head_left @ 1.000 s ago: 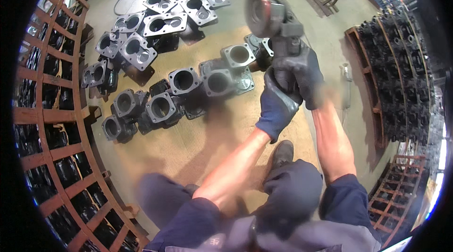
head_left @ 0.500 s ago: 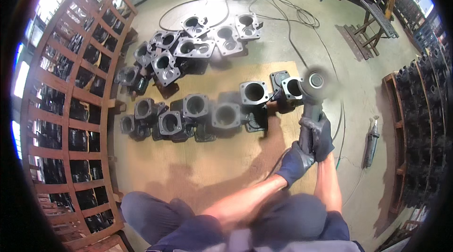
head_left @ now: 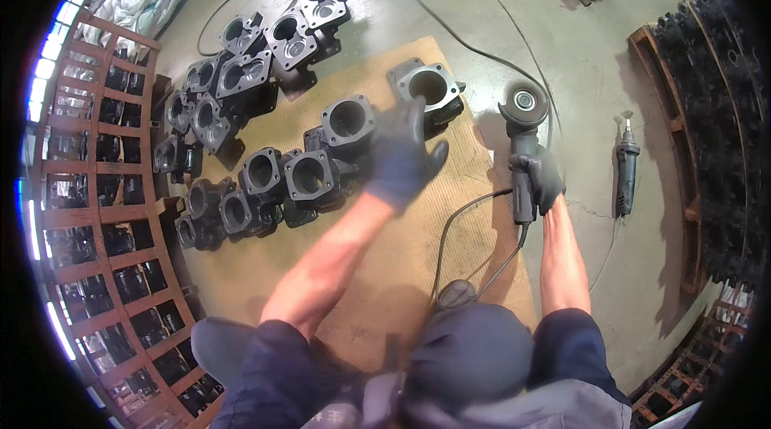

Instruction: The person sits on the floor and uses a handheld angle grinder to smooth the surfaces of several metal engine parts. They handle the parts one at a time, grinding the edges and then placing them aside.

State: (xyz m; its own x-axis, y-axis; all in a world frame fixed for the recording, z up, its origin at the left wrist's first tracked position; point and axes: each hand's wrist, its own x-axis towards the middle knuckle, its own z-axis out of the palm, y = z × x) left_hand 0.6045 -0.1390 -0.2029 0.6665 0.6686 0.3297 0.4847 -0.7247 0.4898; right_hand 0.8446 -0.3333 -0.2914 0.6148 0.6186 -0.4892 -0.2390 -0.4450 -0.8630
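My right hand (head_left: 543, 176), in a dark glove, grips the body of an angle grinder (head_left: 523, 132). Its round disc (head_left: 524, 99) faces up at the far end, and a cord trails from its near end. My left hand (head_left: 404, 158), also gloved and slightly blurred, reaches forward with thumb spread from the fingers. Its fingertips are at the near left edge of a dark metal casting (head_left: 440, 93) with a bright machined flange and a round bore; whether they touch it I cannot tell. Just left of that hand stands another flanged casting (head_left: 348, 120).
Several more castings (head_left: 309, 175) stand in rows on a cardboard sheet (head_left: 377, 268), others (head_left: 243, 73) further back left. A straight grinding tool (head_left: 626, 170) lies on the floor at right. Slatted crates (head_left: 100, 204) and a pallet of dark parts (head_left: 687, 164) flank me. Cables cross the floor.
My left hand has let go of the grinder and moved forward and left to the casting. The right hand keeps the grinder, now over the floor beside the cardboard. The view has shifted.
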